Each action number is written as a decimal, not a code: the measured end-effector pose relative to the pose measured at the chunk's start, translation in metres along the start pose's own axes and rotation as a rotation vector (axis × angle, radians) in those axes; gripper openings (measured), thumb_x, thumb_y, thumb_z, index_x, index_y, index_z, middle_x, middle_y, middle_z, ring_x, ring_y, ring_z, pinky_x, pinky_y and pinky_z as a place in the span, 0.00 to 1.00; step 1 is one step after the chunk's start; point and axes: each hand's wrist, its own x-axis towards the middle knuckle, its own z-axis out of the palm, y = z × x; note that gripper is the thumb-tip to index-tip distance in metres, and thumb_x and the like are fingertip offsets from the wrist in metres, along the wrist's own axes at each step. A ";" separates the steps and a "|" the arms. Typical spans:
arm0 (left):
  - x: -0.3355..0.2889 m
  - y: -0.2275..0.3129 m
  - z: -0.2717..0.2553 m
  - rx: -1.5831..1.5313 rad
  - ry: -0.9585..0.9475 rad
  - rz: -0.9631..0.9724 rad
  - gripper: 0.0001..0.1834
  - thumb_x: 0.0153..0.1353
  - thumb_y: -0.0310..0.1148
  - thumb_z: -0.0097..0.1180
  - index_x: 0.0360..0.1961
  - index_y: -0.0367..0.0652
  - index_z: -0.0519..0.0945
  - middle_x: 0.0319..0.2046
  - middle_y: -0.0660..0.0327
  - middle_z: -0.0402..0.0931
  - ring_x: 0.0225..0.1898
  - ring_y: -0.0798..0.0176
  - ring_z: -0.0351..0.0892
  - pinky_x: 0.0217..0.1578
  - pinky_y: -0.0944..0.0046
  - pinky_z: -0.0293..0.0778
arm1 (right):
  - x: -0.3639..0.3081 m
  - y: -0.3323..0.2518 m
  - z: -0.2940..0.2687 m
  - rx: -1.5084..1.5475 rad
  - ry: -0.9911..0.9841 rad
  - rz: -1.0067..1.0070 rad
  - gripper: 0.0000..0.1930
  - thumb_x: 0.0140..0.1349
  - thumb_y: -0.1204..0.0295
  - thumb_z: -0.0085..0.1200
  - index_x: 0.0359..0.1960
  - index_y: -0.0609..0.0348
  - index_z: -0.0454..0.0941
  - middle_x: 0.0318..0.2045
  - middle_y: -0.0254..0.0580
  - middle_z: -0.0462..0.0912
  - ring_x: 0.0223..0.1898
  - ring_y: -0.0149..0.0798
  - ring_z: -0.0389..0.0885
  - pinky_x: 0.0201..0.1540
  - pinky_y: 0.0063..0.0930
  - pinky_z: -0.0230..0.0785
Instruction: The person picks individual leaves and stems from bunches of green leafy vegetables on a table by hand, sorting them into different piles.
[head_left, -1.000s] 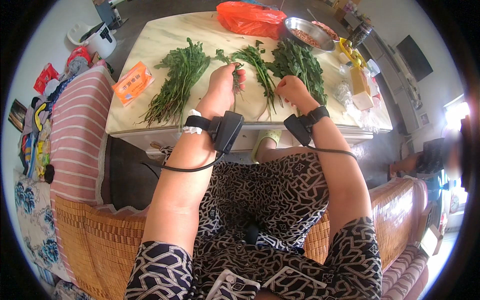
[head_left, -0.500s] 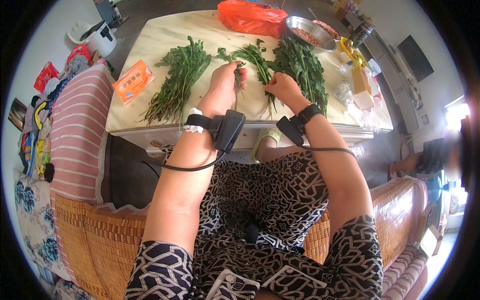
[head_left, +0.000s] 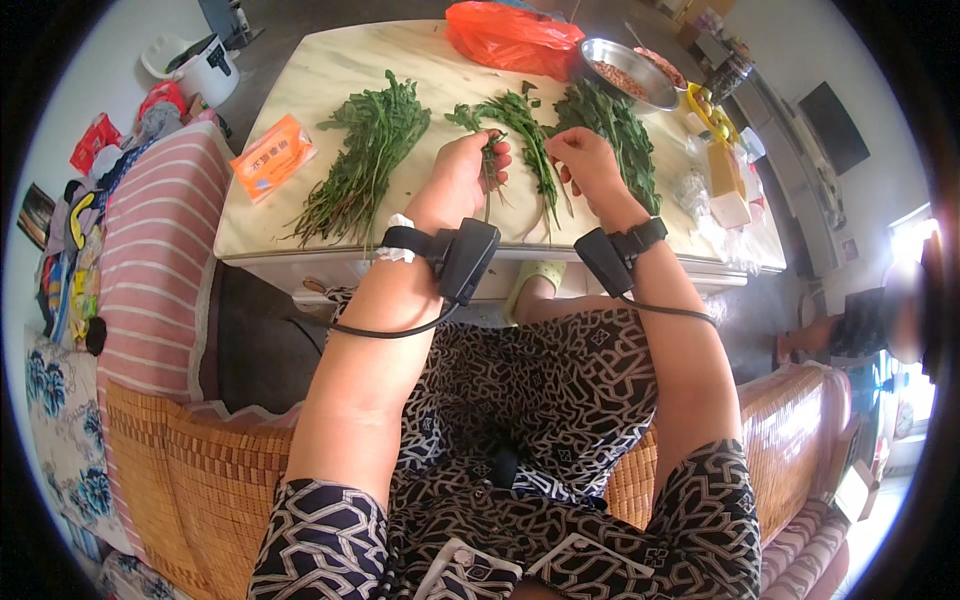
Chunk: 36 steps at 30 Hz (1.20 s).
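A thin green stalk (head_left: 489, 180) is held in the left hand (head_left: 462, 178), with the fingers curled tight around it. The stalk pokes out above and below the fist and hangs over the pale table (head_left: 300, 75).

The right hand (head_left: 585, 160) is kept just beside it, to the right, over the middle bunch of greens (head_left: 522, 125). Its fingers are bent and seem to be pinched on a bit of leaf or stem — what is pinched is too small to be made out.

Three heaps of greens are laid on the table. The big left bunch (head_left: 365, 150) is set well to the left of the left hand. The right bunch (head_left: 612, 125) is spread out just behind the right hand.

An orange packet (head_left: 272, 155) is seen near the table's left edge. A red plastic bag (head_left: 512, 38) and a metal bowl (head_left: 625, 72) are placed at the far side — well apart from both hands.
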 end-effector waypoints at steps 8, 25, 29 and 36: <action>0.014 -0.010 -0.006 -0.016 -0.117 -0.043 0.09 0.65 0.35 0.48 0.37 0.41 0.77 0.31 0.60 0.79 0.31 0.63 0.79 0.30 0.62 0.75 | -0.017 -0.028 0.014 0.125 -0.182 -0.113 0.09 0.58 0.67 0.57 0.32 0.61 0.76 0.21 0.30 0.76 0.17 0.22 0.70 0.14 0.17 0.59; 0.004 -0.004 0.003 -0.132 -0.122 0.068 0.13 0.69 0.38 0.42 0.43 0.41 0.75 0.40 0.56 0.80 0.41 0.58 0.80 0.40 0.59 0.76 | -0.018 -0.017 0.021 -0.127 -0.274 -0.001 0.13 0.55 0.62 0.58 0.29 0.61 0.78 0.21 0.33 0.79 0.17 0.25 0.73 0.14 0.21 0.62; 0.004 -0.004 0.003 -0.098 -0.077 0.107 0.12 0.69 0.37 0.43 0.43 0.42 0.75 0.38 0.57 0.80 0.41 0.57 0.80 0.39 0.59 0.76 | -0.016 -0.019 0.017 -0.120 -0.247 0.007 0.13 0.55 0.63 0.57 0.28 0.62 0.77 0.21 0.34 0.79 0.17 0.26 0.74 0.14 0.22 0.63; 0.005 -0.002 0.000 -0.092 0.018 0.101 0.11 0.68 0.37 0.45 0.41 0.42 0.75 0.32 0.60 0.78 0.35 0.61 0.78 0.34 0.59 0.74 | -0.007 0.007 -0.007 -0.336 -0.113 0.018 0.10 0.51 0.68 0.57 0.26 0.64 0.78 0.17 0.39 0.78 0.17 0.33 0.76 0.21 0.27 0.69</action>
